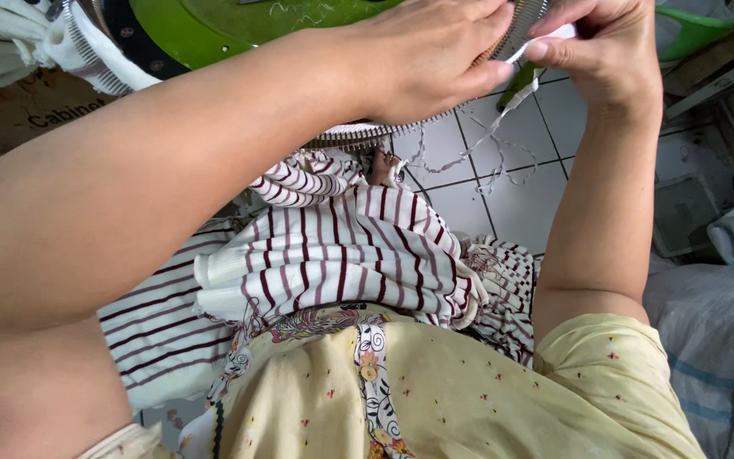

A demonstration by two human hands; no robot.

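White cloth [545, 41] is pinched at the top right of the frame between thumb and fingers of the right hand [601, 51], and only a small edge of it is seen past the fingertips. The left hand [426, 55] is laid at top centre, fingers pressed together and curled over the toothed rim [358, 134] of a round green machine [214, 25]; what lies under the palm is hidden, so a grip there cannot be told. Most of the machine is cut off by the upper edge. Loose white threads [477, 149] are seen dangling below the hands over the tiled floor [511, 195]. Striped fabric [333, 246], white with dark red lines, is bunched in the middle of the frame and partly covered by the left forearm. A yellow garment [469, 399] fills the bottom. White knit [10, 42] is glimpsed at upper left, cropped. Pale sacks [715, 331] are made out at lower right, their contents hidden.
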